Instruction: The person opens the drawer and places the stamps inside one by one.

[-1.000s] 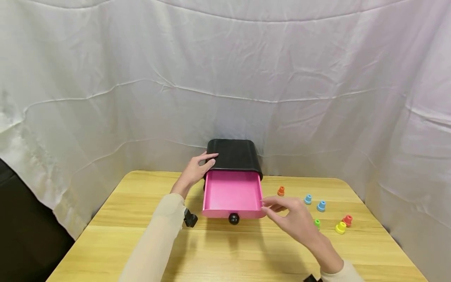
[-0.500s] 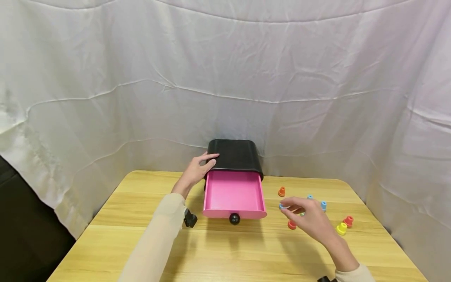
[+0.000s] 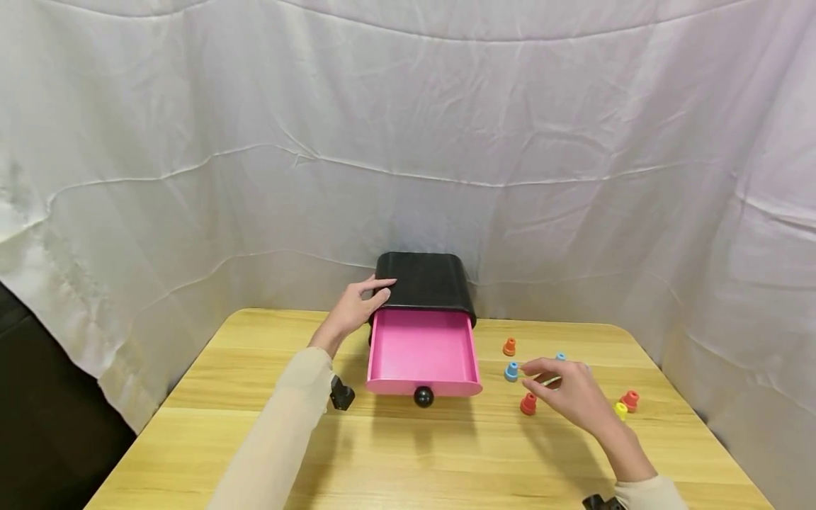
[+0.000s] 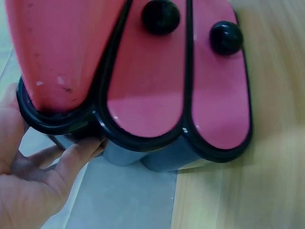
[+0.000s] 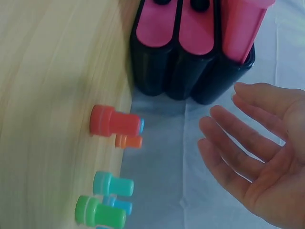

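On the table [image 3: 408, 453], right of the drawer [image 3: 422, 350]: right hand [image 3: 570, 393] hovering over coloured pegs, fingers loosely spread, holding nothing. Blue peg [image 3: 511, 371] and red peg [image 3: 528, 404] just left of the fingertips, orange peg [image 3: 508, 347] farther off. Left hand [image 3: 353, 308] laid against the black cabinet [image 3: 423, 280], fingers straight, drawer pulled out.

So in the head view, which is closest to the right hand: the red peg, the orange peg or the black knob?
From the right hand:
1. Red peg, just left of the fingers.
2. Orange peg, farther back on the table.
3. Black knob, on the pink drawer's front, far left.
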